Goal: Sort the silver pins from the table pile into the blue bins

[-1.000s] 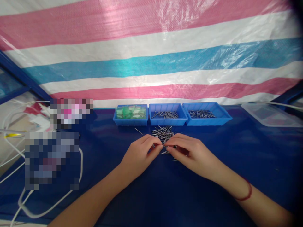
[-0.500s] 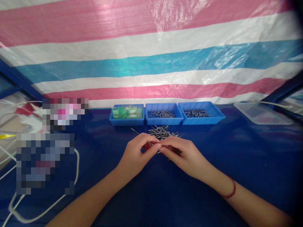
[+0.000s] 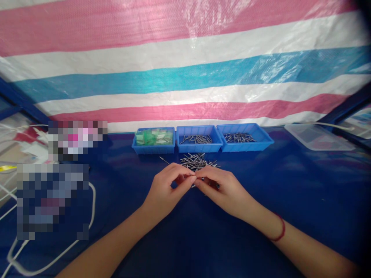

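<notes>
My left hand (image 3: 166, 187) and my right hand (image 3: 222, 189) meet fingertip to fingertip over the dark blue table. On each, thumb and index finger are pinched closed. Whatever sits between the fingertips is too small and too covered to make out. Just beyond and partly beneath the hands lies a loose pile of thin metal pins (image 3: 195, 159), which look like blind rivets. A single pin (image 3: 164, 159) lies apart, to the left of the pile. My hands hide the near side of the pile.
Three blue bins stand in a row behind the pile: the left bin (image 3: 153, 150) holds green and clear packets, the middle bin (image 3: 199, 147) and right bin (image 3: 262, 144) hold metal pins. A clear plastic lid (image 3: 319, 138) lies far right. White cables (image 3: 93, 200) and blurred-out items are left.
The view has shifted slightly, so everything sits a little further left. Both hands keep the same pinch at the same spot, with only slight finger movement.
</notes>
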`<control>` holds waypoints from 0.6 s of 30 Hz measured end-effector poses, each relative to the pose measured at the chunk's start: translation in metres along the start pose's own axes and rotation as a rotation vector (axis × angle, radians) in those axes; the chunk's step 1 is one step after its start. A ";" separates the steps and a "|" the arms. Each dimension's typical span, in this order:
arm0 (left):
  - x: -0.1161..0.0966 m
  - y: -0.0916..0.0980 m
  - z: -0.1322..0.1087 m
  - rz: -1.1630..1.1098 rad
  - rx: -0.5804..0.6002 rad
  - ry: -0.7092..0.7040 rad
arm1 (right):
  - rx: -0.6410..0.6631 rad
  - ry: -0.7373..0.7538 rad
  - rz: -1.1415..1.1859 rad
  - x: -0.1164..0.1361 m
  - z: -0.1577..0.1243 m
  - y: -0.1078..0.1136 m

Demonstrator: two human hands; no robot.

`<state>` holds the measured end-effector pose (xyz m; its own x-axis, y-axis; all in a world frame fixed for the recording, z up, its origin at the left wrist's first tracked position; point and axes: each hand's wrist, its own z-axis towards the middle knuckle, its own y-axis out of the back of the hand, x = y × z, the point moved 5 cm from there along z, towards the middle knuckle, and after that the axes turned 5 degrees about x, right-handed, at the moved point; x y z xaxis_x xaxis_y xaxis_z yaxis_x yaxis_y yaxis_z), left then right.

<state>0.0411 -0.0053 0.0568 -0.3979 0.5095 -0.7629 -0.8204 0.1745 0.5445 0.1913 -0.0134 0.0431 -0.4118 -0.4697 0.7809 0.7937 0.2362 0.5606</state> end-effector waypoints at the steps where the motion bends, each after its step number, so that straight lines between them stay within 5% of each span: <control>1: -0.001 0.000 0.000 0.004 0.000 -0.006 | -0.004 0.000 0.002 0.000 0.000 0.000; 18: 0.000 0.004 0.001 0.046 -0.004 -0.104 | -0.189 -0.133 0.149 -0.010 -0.003 0.013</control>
<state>0.0381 -0.0031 0.0593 -0.3908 0.6017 -0.6966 -0.8040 0.1454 0.5766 0.2070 -0.0083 0.0414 -0.3292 -0.3228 0.8874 0.9143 0.1258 0.3849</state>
